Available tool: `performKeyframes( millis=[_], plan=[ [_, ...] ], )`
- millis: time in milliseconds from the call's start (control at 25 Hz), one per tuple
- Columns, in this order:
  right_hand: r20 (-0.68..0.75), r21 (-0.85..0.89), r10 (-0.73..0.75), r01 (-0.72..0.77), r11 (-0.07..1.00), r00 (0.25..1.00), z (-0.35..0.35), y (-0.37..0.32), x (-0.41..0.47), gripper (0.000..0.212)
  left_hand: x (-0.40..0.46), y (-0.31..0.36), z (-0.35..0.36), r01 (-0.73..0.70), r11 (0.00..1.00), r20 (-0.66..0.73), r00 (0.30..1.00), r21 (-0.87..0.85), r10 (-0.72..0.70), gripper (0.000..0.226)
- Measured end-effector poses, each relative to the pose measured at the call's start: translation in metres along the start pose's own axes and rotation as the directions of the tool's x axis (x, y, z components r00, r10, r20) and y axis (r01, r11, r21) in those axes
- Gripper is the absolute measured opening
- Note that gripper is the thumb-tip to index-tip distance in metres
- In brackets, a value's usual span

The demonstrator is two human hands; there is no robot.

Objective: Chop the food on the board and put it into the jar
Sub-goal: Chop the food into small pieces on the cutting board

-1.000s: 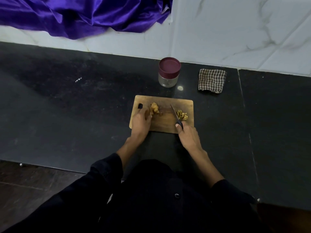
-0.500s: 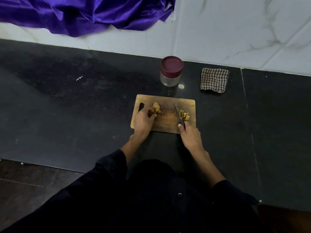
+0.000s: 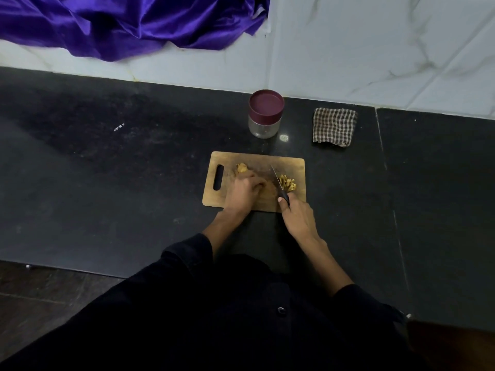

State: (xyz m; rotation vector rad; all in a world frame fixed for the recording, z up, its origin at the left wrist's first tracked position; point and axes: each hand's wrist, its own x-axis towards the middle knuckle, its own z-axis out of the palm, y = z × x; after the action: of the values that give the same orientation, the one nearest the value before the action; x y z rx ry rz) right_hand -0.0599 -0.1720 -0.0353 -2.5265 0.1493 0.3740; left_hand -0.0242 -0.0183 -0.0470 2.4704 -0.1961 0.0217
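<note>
While right hand (image 3: 297, 218) grips knife (image 3: 278, 182) | left hand (image 3: 242, 192) curled, pinning ginger (image 3: 242, 168) on board (image 3: 257, 204)

Black stone counter (image 3: 107, 183), white marble wall (image 3: 375, 49), purple satin cloth (image 3: 128, 20) draped, dim light.

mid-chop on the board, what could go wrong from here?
1. The left hand has curled fingers close beside the knife blade; a slip could likely nick them.
2. The chopped pile sits near the cutting board right edge; pieces may scatter onto the counter.
3. The jar still wears its lid, while the right hand grips the knife; transfer needs a freed hand.
</note>
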Motion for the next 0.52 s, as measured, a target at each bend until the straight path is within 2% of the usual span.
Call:
performKeyframes(
  millis=[120, 200, 280, 400, 520],
  plan=[
    [0.005, 0.005, 0.006, -0.006, 1.0, 1.0, 0.0, 0.0, 0.0, 0.03, -0.008, -0.008, 0.003, -0.005, 0.998, 0.02, 1.0, 0.057, 0.004, 0.026],
    [0.005, 0.021, 0.008, -0.008, 1.0, 1.0, 0.0, 0.001, 0.0, 0.029, -0.015, -0.011, 0.002, 0.001, 1.0, -0.037, 0.999, -0.001, -0.001, 0.029],
    [0.004, 0.025, 0.004, -0.005, 1.0, 1.0, 0.001, 0.002, 0.0, 0.029, -0.022, -0.013, -0.001, 0.096, 0.987, -0.12, 0.986, -0.128, -0.111, 0.031],
    [0.004, 0.02, 0.003, -0.003, 1.0, 1.0, 0.002, 0.003, 0.001, 0.029, -0.023, -0.013, -0.002, 0.25, 0.925, -0.169, 0.937, -0.287, -0.305, 0.027],
    [0.005, 0.031, 0.002, -0.002, 1.0, 1.0, 0.003, 0.005, 0.002, 0.028, -0.017, -0.008, -0.004, 0.266, 0.922, -0.205, 0.922, -0.283, -0.329, 0.02]
  ],
)
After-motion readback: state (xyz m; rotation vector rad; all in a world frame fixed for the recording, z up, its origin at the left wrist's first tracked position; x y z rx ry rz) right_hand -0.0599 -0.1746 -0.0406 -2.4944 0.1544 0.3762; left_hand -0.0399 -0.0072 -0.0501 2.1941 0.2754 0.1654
